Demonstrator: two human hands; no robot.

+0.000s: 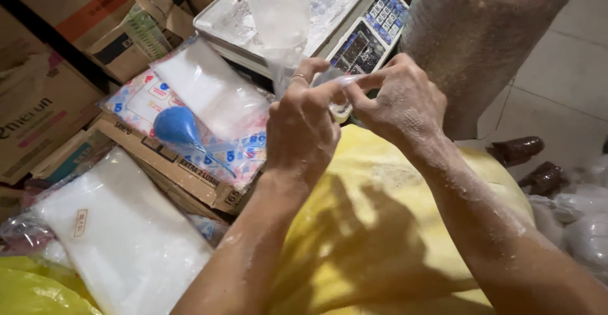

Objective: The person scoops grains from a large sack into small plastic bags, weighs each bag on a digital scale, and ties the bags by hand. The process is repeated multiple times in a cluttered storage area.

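Looking down from my head, I see both my hands close together in front of me. My left hand (303, 128) and my right hand (400, 100) are dusty with white powder. Both of them pinch the neck of a clear plastic bag (278, 11). My fingers are pressed together on the thin plastic, and the two hands nearly touch each other. There is a ring on one finger of my left hand.

The bag stands up from my fingers, and I can see through it. It is in front of a weighing scale (373, 27), which has a flat tray on top and a keypad with many small buttons.

Under my arms is a big yellow sack (373, 226). My arms make dark shadows on it.

To my left lie flat packs of white plastic bags (212, 90). A blue bulb (176, 126) with a thin tip rests on a printed pack. More white bags lie lower down (120, 239). Brown cardboard boxes (38, 100) are stacked behind them.

To my right stands a tall see-through sack (481, 43) full of pale grainy stuff. Near it, on the tiled floor, sit small tied bags, some dark brown (516, 150).
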